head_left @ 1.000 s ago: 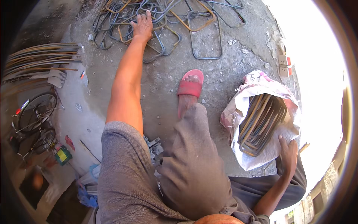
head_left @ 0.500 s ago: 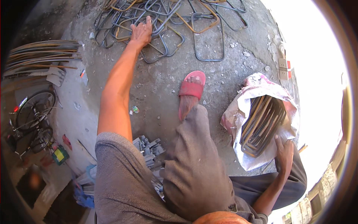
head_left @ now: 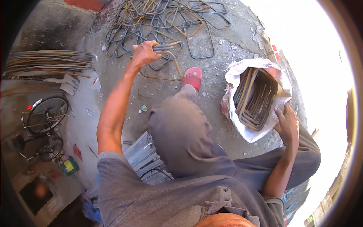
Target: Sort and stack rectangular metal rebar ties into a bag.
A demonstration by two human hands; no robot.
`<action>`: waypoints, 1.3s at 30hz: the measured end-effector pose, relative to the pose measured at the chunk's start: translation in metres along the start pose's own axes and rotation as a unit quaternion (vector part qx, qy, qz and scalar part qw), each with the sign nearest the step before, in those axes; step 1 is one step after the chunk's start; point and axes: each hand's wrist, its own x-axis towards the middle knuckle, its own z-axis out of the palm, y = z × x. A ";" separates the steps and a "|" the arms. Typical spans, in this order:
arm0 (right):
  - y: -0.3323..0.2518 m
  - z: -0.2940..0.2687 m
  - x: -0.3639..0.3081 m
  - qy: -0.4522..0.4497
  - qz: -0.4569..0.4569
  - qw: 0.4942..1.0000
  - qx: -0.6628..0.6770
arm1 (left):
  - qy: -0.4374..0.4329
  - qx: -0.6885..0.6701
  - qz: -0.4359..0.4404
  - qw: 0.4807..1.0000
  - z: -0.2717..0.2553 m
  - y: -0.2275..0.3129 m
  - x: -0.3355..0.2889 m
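Observation:
My left hand point(head_left: 146, 53) is closed around a few bent steel rebar stirrups point(head_left: 176, 65), raised a little at the near edge of the pile; one rusty loop hangs toward my sandal. The loose pile of rectangular stirrups point(head_left: 210, 44) lies on the ground beyond it. At the right stands a white woven sack point(head_left: 247, 135) with its mouth spread wide. Many stirrups point(head_left: 252, 124) are nested inside it, their bent ends facing me. My right hand point(head_left: 289, 123) grips the near right rim of the sack; its fingertips are partly hidden by the cloth.
My foot in a red sandal point(head_left: 191, 80) is between pile and sack. Long rods point(head_left: 49, 60), a shovel point(head_left: 70, 84) and a bicycle point(head_left: 47, 113) lie at the left. Grey metal channels point(head_left: 141, 153) sit beside my knee. A socket box point(head_left: 272, 52) stands beyond the sack.
My left hand has closed on some stirrups and drawn them up and toward me from the pile. My right hand stays at the sack's rim. The whole view has shifted.

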 end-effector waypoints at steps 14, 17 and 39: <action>-0.035 -0.074 -0.044 0.199 -0.252 0.928 0.190 | 0.014 -0.330 0.156 0.931 -0.178 0.171 -0.141; -0.060 -0.079 -0.031 0.202 -0.334 0.897 0.207 | 0.012 -0.378 0.189 0.906 -0.187 0.214 -0.168; -0.077 -0.055 -0.004 0.230 -0.322 0.760 0.516 | -0.296 -0.694 0.155 0.638 -0.165 0.293 -0.147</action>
